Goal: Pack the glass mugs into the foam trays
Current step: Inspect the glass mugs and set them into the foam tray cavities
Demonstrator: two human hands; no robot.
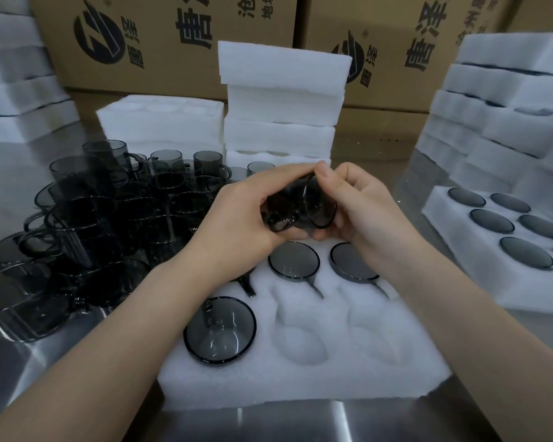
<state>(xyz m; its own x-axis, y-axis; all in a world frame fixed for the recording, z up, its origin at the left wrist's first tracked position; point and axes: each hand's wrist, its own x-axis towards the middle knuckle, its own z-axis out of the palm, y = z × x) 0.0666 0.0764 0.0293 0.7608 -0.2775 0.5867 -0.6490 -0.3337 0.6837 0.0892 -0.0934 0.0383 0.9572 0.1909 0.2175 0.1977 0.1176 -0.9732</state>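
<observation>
A white foam tray (304,371) lies in front of me on the metal table. Smoked glass mugs sit in its pockets: one at the near left (220,330), two further back (293,260) (351,261). Two near pockets (304,342) are empty. Above the tray's far side, my left hand (243,212) and my right hand (361,205) together hold a dark glass mug (300,207) tilted on its side. A crowd of loose mugs (109,218) stands to the left.
A filled foam tray (444,215) lies at the right, with stacked foam trays behind it (505,100). More foam stacks stand at centre back (281,100) and far left (16,90). Cardboard boxes (160,43) line the back.
</observation>
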